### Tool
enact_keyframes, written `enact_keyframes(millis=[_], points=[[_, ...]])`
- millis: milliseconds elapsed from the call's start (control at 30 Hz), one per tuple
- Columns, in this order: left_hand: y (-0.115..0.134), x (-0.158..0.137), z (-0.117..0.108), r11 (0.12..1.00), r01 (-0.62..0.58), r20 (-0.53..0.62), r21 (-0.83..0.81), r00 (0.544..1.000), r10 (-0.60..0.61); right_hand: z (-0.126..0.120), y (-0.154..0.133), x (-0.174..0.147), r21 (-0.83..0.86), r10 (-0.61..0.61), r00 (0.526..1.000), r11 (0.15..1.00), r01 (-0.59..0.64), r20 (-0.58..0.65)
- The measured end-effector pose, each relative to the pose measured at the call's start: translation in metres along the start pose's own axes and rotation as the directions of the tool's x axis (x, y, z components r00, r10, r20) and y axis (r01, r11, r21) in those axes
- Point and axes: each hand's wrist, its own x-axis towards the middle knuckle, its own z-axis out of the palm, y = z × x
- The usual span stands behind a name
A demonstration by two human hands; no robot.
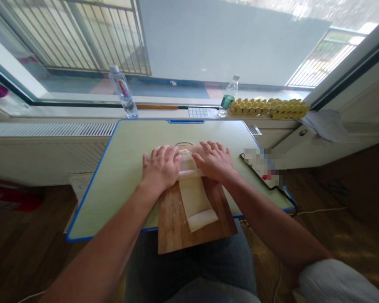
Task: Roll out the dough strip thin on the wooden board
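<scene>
A long strip of pale dough (194, 195) lies lengthwise on a wooden cutting board (172, 227), with its near end folded or curled up. Across the dough lies a light rolling pin (190, 174), its two ends hidden under my hands. My left hand (162, 166) rests palm down on the pin's left end, fingers stretched forward. On the right end my right hand (214, 160) lies flat too, fingers spread and thumb pointing at the dough. The dough's far end shows between both thumbs.
The board overhangs the near edge of a small blue-rimmed table (113, 185). A phone (260, 168) with a cable lies at the table's right. Along the windowsill stand two plastic bottles (124, 92) and a yellow wavy-edged item (268, 108). A radiator (50, 129) is behind the table.
</scene>
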Motion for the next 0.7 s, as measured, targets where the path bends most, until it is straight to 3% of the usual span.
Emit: enact_keyframes(millis=[133,400,700], points=[[-0.002,0.01,-0.003,1.0,0.006,0.068,0.007,0.998,-0.006,0.0,0.0,0.006,-0.018,0.006,1.0,1.0,-0.006,0.028],[0.008,-0.031,-0.003,0.999,-0.016,0.044,0.033,0.999,0.014,0.0,0.001,-0.044,-0.054,-0.059,0.998,0.997,0.057,-0.021],[-0.002,0.021,-0.003,1.0,0.025,0.126,0.003,0.992,-0.025,-0.003,-0.001,0.008,0.027,-0.007,0.999,1.0,0.006,0.042]])
